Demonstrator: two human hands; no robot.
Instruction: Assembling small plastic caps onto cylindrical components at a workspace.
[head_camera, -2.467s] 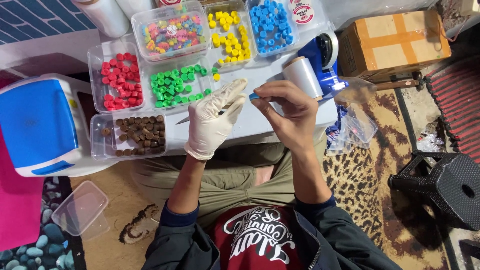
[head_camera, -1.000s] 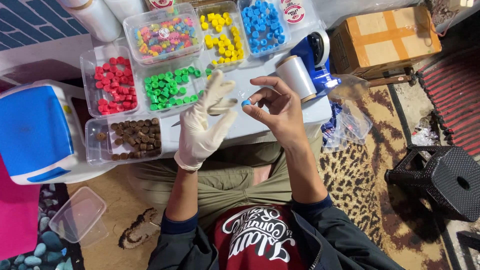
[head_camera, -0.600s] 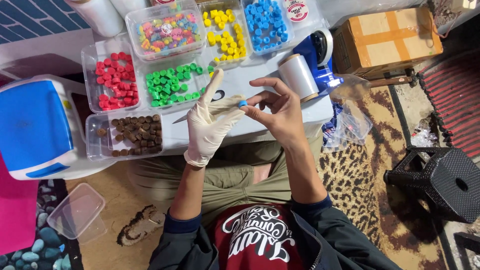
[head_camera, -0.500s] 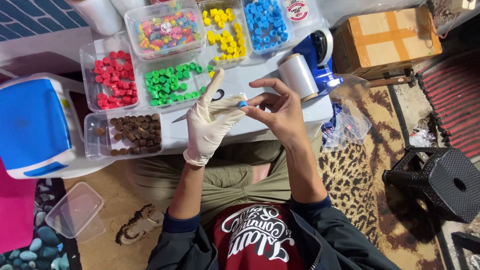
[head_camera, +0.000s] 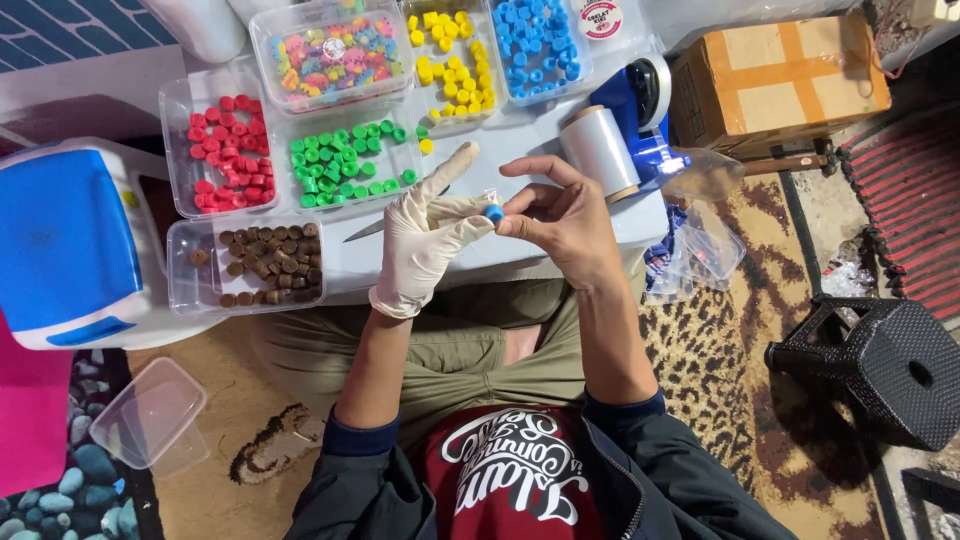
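Lowered slightly, the blue bead (head_camera: 494, 212) stays pinched between gloved left hand (head_camera: 425, 245) and bare right hand (head_camera: 560, 222).

1. We are seeing six trays of small pieces (head_camera: 355, 165) sitting on the table (head_camera: 520, 140), left of the tape dispenser (head_camera: 620, 125).
2. A cardboard box (head_camera: 780, 75) is lying right of the table.
3. A stool (head_camera: 870, 370) is standing on the floor, far right.

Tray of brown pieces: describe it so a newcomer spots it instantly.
On the white table, find the clear plastic trays of coloured pieces. The clear tray of brown pieces sits at the near left corner, below the tray of red pieces; it alone holds dull brown pieces.
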